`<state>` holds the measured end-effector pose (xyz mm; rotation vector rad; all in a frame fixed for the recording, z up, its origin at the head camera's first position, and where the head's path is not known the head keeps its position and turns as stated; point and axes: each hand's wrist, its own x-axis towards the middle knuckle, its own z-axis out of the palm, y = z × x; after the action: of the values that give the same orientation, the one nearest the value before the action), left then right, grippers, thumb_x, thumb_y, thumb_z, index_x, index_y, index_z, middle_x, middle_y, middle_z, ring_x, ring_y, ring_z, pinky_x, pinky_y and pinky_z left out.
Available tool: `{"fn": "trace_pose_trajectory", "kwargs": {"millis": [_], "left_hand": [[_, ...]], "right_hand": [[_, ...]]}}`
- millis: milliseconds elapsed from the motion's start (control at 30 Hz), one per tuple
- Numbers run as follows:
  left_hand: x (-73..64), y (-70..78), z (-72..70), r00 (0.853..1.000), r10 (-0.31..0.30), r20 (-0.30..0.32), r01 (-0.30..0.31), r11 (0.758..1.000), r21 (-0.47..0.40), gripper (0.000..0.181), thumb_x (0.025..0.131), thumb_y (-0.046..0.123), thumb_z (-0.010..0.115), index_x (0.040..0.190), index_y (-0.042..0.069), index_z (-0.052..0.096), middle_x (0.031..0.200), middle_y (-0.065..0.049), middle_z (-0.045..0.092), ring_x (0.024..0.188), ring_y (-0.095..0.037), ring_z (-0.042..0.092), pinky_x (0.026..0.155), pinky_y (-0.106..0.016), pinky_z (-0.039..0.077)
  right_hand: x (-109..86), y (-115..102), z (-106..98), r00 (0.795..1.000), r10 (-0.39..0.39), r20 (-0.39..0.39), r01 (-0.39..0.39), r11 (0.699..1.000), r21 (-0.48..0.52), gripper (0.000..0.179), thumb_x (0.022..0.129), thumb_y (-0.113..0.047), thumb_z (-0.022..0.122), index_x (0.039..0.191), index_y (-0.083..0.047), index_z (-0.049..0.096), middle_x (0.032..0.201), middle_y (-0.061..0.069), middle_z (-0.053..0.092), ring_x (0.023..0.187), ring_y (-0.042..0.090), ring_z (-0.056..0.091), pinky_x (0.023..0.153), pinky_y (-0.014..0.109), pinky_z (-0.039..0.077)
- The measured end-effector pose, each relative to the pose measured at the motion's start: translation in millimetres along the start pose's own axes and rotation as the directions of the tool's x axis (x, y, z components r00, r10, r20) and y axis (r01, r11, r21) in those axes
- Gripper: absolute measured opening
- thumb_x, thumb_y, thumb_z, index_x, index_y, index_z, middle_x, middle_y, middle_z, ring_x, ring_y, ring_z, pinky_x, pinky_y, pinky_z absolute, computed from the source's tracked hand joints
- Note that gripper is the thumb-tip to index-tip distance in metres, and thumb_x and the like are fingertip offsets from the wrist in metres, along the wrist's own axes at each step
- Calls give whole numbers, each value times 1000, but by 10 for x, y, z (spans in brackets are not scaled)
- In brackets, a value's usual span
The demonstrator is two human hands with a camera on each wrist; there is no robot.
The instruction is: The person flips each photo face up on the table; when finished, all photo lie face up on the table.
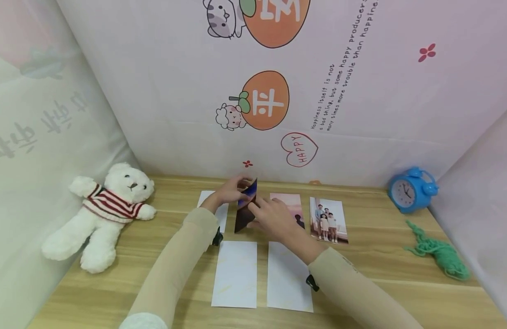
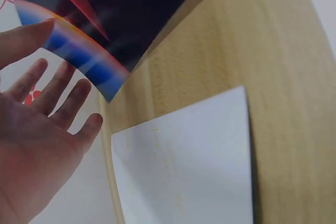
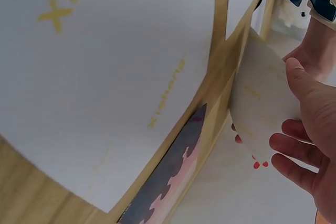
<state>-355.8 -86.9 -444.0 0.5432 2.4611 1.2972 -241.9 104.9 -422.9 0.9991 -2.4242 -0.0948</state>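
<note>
Both hands hold a dark photo print (image 1: 242,219), raised on edge above the back row of cards. Its picture side, black with a blue and orange band, faces the left wrist camera. In the right wrist view its white back (image 3: 262,98) with faint yellow lettering shows. My left hand (image 1: 230,191) pinches the print near its edge, thumb on the picture side, other fingers spread. On the white back lies the thumb of my right hand (image 1: 275,218); its index finger is hidden there. Beneath my right forearm lies a white card (image 1: 288,288), partly covered.
Another white card (image 1: 234,274) lies in front, and one (image 1: 222,219) behind the left hand. A pink picture (image 1: 292,203) and a family photo (image 1: 328,219) lie to the right. A teddy bear (image 1: 109,205), blue alarm clock (image 1: 411,189) and green yarn (image 1: 440,253) stand or lie around them.
</note>
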Motion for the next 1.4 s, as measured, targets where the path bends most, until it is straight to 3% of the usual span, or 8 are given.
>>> {"fn": "trace_pose_trajectory", "kwargs": {"millis": [133, 267, 433, 600, 833, 1033, 1233, 1400], "left_hand": [[1, -27, 34, 997, 61, 42, -66, 993, 103, 67, 86, 2, 72, 148, 0, 49, 150, -24, 56, 140, -40, 54, 120, -54, 44], [4, -29, 62, 993, 75, 90, -92, 975, 202, 66, 83, 3, 75, 145, 1, 54, 147, -21, 59, 133, -36, 57, 117, -51, 46], [-14, -4, 74, 986, 71, 153, -117, 941, 317, 67, 80, 4, 79, 143, 1, 56, 146, -20, 61, 131, -34, 58, 118, -50, 45], [-43, 28, 88, 983, 29, 180, -96, 922, 374, 70, 79, 4, 82, 144, 4, 56, 152, -16, 56, 135, -33, 54, 121, -51, 41], [-20, 25, 118, 974, 42, 224, -146, 870, 470, 70, 77, 6, 85, 142, 4, 60, 158, -15, 50, 149, -36, 43, 126, -53, 36], [-17, 46, 128, 971, -20, 239, -99, 874, 475, 70, 81, 7, 84, 146, 8, 58, 166, -12, 40, 157, -35, 31, 128, -55, 32], [-3, 53, 122, 970, -41, 241, -84, 870, 486, 71, 81, 7, 83, 147, 10, 57, 168, -9, 37, 158, -35, 29, 128, -55, 31], [2, 49, 112, 965, -56, 255, -81, 865, 494, 71, 83, 6, 82, 149, 12, 55, 170, -6, 34, 160, -34, 25, 130, -54, 28]], "right_hand": [[-44, 8, 5, 997, 33, 71, -34, 999, 7, 52, 84, -54, 81, 112, -13, 67, 100, 4, 76, 80, 17, 72, 74, 33, 63], [-71, 24, 54, 991, 60, 120, -60, 998, -4, 55, 87, -57, 77, 116, -12, 66, 103, 4, 77, 87, 19, 75, 78, 36, 63], [-97, 41, 112, 986, 75, 150, -76, 997, -4, 51, 89, -57, 75, 111, -12, 69, 105, 5, 76, 96, 22, 73, 83, 40, 63], [-102, 53, 129, 978, 77, 194, -77, 997, -8, 51, 90, -59, 73, 110, -12, 70, 107, 5, 75, 99, 24, 71, 85, 41, 63], [-87, 64, 146, 927, 78, 366, -99, 994, 38, 56, 94, -59, 68, 127, -14, 69, 125, 7, 72, 121, 29, 67, 104, 49, 56], [-103, 55, 181, 877, 60, 477, -97, 994, 55, 58, 96, -57, 66, 142, -21, 64, 145, 7, 65, 139, 31, 58, 125, 56, 37], [-109, 40, 232, 873, 23, 488, -104, 985, 139, 55, 100, -49, 64, 149, -26, 58, 153, 8, 59, 144, 33, 53, 123, 61, 36], [-104, 23, 266, 866, -14, 500, -102, 974, 203, 52, 102, -40, 62, 150, -21, 57, 157, 9, 54, 147, 31, 51, 122, 54, 42]]}}
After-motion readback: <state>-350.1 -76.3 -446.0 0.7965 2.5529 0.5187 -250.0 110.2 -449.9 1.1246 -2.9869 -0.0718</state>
